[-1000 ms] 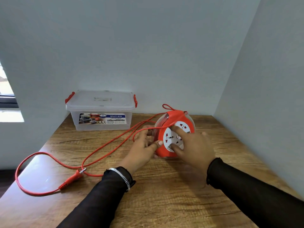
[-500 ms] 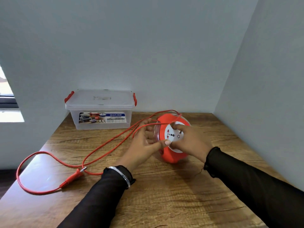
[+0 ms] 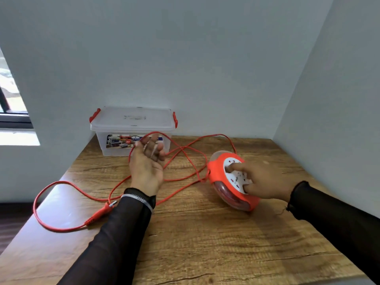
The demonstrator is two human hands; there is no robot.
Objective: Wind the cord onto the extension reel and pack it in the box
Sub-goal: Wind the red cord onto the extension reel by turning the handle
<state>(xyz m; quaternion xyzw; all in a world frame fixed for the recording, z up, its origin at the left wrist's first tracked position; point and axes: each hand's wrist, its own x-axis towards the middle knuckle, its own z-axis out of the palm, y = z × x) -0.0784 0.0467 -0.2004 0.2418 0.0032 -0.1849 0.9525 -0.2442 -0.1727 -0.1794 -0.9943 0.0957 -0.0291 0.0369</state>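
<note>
The red extension reel with a white socket face lies tilted on the wooden table, right of centre. My right hand grips it, with fingers on the socket face. My left hand is raised palm-up to the left of the reel, fingers spread, and a loop of the red cord hangs over its fingers. The cord trails across the table to its red plug near the left edge. The clear plastic box with red latches stands shut against the back wall.
Grey walls close the table at the back and on the right. A long bend of cord reaches past the table's left edge. A window is at the far left.
My left hand has let go of the reel and swung left and up with a loop of cord over it. The reel has shifted right and tipped over under my right hand.
</note>
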